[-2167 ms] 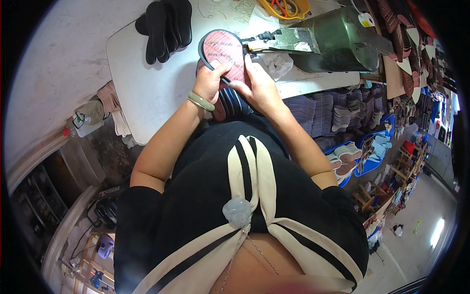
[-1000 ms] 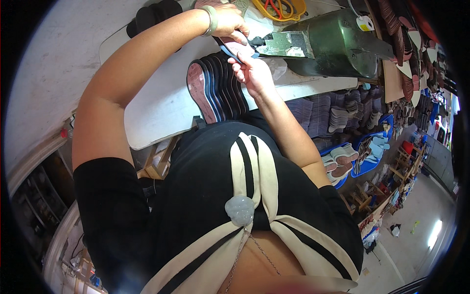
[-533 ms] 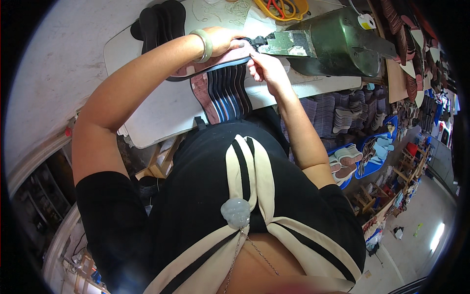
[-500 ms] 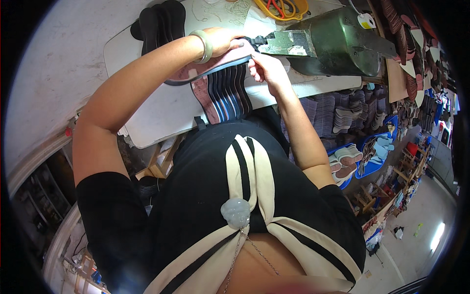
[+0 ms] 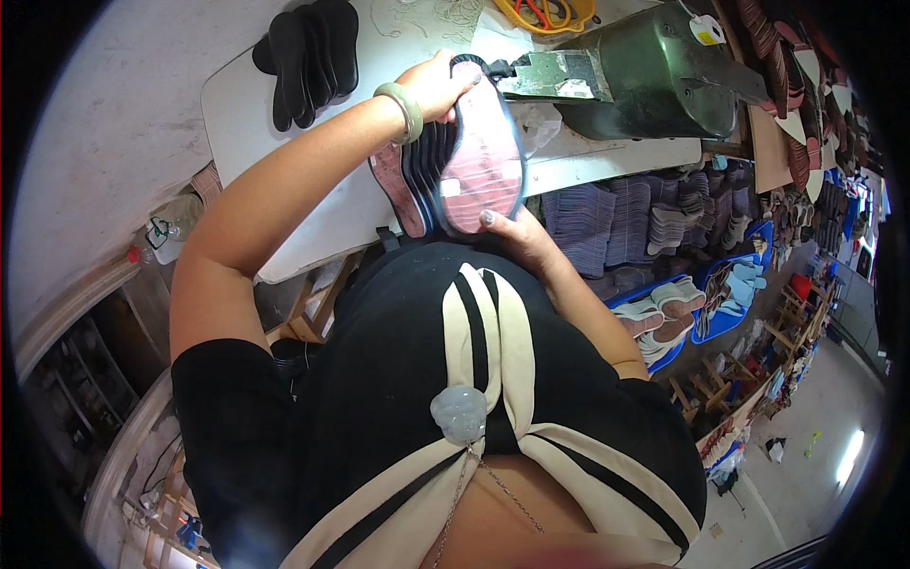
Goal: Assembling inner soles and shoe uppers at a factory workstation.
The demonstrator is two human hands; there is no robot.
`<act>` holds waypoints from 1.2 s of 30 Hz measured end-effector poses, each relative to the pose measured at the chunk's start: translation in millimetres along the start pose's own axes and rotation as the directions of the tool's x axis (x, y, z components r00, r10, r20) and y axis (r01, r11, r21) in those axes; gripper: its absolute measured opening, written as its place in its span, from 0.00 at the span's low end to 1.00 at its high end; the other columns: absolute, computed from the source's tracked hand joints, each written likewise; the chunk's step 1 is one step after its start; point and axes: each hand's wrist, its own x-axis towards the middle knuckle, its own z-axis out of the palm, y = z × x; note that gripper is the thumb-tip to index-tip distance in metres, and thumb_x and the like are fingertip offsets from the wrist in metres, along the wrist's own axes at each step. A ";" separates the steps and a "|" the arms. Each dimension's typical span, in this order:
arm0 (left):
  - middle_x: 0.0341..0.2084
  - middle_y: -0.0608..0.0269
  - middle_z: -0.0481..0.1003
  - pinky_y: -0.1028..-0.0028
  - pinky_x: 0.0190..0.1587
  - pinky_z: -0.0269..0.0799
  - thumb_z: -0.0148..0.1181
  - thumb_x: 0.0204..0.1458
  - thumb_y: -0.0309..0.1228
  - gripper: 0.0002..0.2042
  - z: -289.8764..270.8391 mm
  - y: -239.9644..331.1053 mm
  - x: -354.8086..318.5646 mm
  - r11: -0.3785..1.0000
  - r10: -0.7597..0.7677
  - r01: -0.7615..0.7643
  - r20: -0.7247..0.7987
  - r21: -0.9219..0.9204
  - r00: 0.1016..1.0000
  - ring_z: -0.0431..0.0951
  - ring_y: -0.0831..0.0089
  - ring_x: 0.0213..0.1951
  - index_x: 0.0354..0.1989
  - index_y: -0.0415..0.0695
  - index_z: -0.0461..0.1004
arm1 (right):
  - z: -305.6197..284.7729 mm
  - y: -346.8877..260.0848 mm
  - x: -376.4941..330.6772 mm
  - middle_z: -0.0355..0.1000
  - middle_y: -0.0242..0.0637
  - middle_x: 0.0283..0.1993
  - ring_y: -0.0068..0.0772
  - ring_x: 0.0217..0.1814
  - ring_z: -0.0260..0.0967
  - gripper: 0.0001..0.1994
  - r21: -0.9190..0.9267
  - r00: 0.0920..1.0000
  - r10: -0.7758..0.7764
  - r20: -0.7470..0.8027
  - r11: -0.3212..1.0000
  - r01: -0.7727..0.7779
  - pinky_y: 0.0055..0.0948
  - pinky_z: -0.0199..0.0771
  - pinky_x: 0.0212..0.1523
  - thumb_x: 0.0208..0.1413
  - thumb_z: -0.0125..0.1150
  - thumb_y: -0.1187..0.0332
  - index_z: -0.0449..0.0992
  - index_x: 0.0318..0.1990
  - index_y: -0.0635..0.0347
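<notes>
A pink shoe sole (image 5: 482,156) with a dark edge stretches between my hands, its pink face toward me. My left hand (image 5: 438,87), with a pale green bangle on the wrist, grips its narrow far end beside the head of the green machine (image 5: 654,76). My right hand (image 5: 519,232) clasps the wide near end, thumb on the pink face and the other fingers hidden beneath. Just left of this sole, a row of stacked soles (image 5: 403,194) stands on the white table (image 5: 294,204), partly covered by it.
Black soles (image 5: 308,57) lie in a pile at the table's far left. A yellow basket (image 5: 545,17) sits at the back. Right of the table are stacks of grey soles (image 5: 607,223) and blue crates (image 5: 716,327) holding more pieces. A wooden stool (image 5: 313,308) is below the table's near edge.
The sole has swung round from lying crosswise to pointing toward me, its pink face now showing. My right hand has moved from beside the machine head down to the sole's near end.
</notes>
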 end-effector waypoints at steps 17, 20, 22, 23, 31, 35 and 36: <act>0.36 0.42 0.75 0.59 0.46 0.69 0.49 0.53 0.45 0.22 7.0 -24.1 52.7 0.987 0.145 -0.059 -0.688 0.147 0.711 0.75 0.47 0.41 0.51 0.43 0.64 | -7.7 0.4 59.5 0.75 0.40 0.34 0.30 0.30 0.75 0.14 0.113 0.979 -0.175 -0.108 0.976 0.187 0.25 0.74 0.33 0.54 0.56 0.65 0.74 0.41 0.70; 0.37 0.43 0.75 0.59 0.46 0.69 0.50 0.52 0.45 0.22 0.8 -25.7 57.9 0.991 0.120 -0.040 -0.711 0.129 0.693 0.75 0.48 0.42 0.50 0.45 0.65 | -7.1 -5.7 69.0 0.74 0.40 0.33 0.32 0.30 0.74 0.13 0.097 0.975 -0.178 -0.135 0.977 0.192 0.27 0.74 0.31 0.54 0.55 0.66 0.73 0.40 0.69; 0.38 0.45 0.75 0.61 0.46 0.69 0.51 0.51 0.45 0.21 -4.3 -32.1 64.1 0.993 0.105 -0.026 -0.747 0.117 0.657 0.75 0.49 0.43 0.49 0.45 0.67 | -2.8 -10.8 73.0 0.74 0.40 0.34 0.32 0.29 0.74 0.13 0.110 0.973 -0.183 -0.140 0.974 0.199 0.26 0.74 0.31 0.55 0.55 0.66 0.72 0.41 0.69; 0.38 0.46 0.75 0.61 0.47 0.68 0.52 0.51 0.45 0.21 -6.4 -36.1 66.0 0.995 0.082 -0.003 -0.761 0.104 0.644 0.75 0.50 0.43 0.49 0.45 0.68 | -0.9 -13.2 74.9 0.74 0.40 0.33 0.31 0.29 0.74 0.13 0.099 0.972 -0.184 -0.149 0.975 0.200 0.26 0.74 0.31 0.55 0.55 0.66 0.73 0.40 0.69; 0.48 0.42 0.69 0.61 0.53 0.63 0.54 0.49 0.44 0.25 -23.2 -38.0 69.0 0.992 -0.033 0.115 -0.756 0.057 0.654 0.68 0.55 0.53 0.51 0.40 0.65 | 1.9 -30.8 94.0 0.74 0.40 0.26 0.28 0.23 0.72 0.14 0.044 0.948 -0.202 -0.248 0.975 0.219 0.22 0.71 0.26 0.53 0.56 0.64 0.75 0.36 0.70; 0.50 0.49 0.68 0.65 0.58 0.58 0.62 0.43 0.48 0.32 -50.0 -12.6 63.1 0.647 0.599 -0.516 0.045 0.562 0.799 0.66 0.56 0.54 0.55 0.42 0.65 | 1.5 -38.4 100.6 0.74 0.41 0.24 0.27 0.22 0.72 0.14 0.067 0.938 -0.175 -0.298 0.977 0.203 0.21 0.71 0.25 0.54 0.56 0.63 0.75 0.35 0.68; 0.50 0.52 0.69 0.66 0.58 0.58 0.63 0.43 0.48 0.32 -53.6 -10.7 61.7 0.583 0.570 -0.629 0.293 0.514 0.768 0.65 0.57 0.54 0.56 0.44 0.65 | 0.0 -41.0 103.9 0.74 0.41 0.23 0.26 0.21 0.71 0.14 0.030 0.940 -0.184 -0.286 0.979 0.200 0.20 0.69 0.24 0.54 0.55 0.62 0.75 0.35 0.68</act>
